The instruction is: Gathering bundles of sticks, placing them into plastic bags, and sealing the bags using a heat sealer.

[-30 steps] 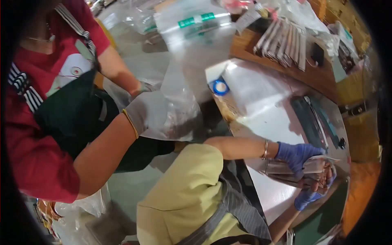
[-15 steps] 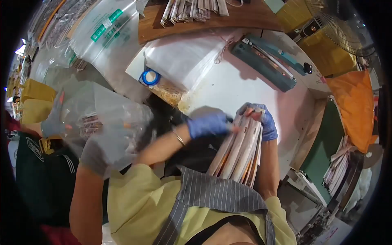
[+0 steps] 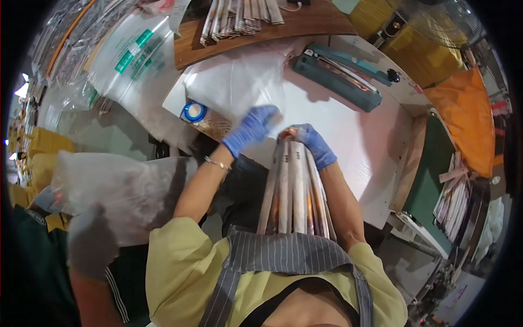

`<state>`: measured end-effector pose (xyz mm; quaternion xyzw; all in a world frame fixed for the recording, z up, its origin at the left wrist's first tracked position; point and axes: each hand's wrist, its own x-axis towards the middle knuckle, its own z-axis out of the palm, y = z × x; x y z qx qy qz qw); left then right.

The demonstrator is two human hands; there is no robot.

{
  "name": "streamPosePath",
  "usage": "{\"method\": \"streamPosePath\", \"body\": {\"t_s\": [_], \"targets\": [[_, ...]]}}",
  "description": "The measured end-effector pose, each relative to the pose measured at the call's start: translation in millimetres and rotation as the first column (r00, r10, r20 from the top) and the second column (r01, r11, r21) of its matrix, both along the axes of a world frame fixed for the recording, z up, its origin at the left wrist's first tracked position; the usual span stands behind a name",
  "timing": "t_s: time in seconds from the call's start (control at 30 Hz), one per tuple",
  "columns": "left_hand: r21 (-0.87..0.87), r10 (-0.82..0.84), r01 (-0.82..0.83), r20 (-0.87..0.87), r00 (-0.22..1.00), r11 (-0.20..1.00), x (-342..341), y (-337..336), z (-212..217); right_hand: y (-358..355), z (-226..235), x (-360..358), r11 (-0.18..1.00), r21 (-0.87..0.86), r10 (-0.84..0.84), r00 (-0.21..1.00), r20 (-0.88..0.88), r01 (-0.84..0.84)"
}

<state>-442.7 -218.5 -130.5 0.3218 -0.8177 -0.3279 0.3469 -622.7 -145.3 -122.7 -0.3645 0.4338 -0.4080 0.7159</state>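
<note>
- Nearest me, the bundle of folded papers stands on end against my apron, leaning from my lap up to the near edge of the counter.
- My right hand, in a blue glove, has its grip closed over the top of the bundle; I judge that is the only thing steadying it, so a loose hold could let the papers fan out and slide off.
- The bundle looks long and narrow, pale with orange-brown streaks, its pieces already splaying at the lower end.
- Just left of the bundle's top, my left hand reaches with fingers spread, holding nothing, onto a clear plastic bag; thin film like that could bunch or slip.
- Beyond the bundle lies a teal heat sealer, which a swing could knock.
- Far left of the bundle, another person's gloved hand holds a clear bag close to my elbow.
</note>
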Motion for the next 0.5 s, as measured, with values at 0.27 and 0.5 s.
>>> {"method": "streamPosePath", "body": {"t_s": [0.27, 0.5], "targets": [[0.132, 0.369, -0.382, 0.114, 0.922, 0.915, 50.6, -6.7, 34.5, 5.2, 8.8, -6.0, 1.000, 0.006, -0.013, 0.996, 0.083, 0.012], [-0.023, 0.182, -0.180, 0.133, 0.974, 0.983, 28.7, 33.4, -13.3, 17.4, 13.9, -8.0, 0.962, -0.245, -0.151, 0.980, -0.130, 0.116]]}}
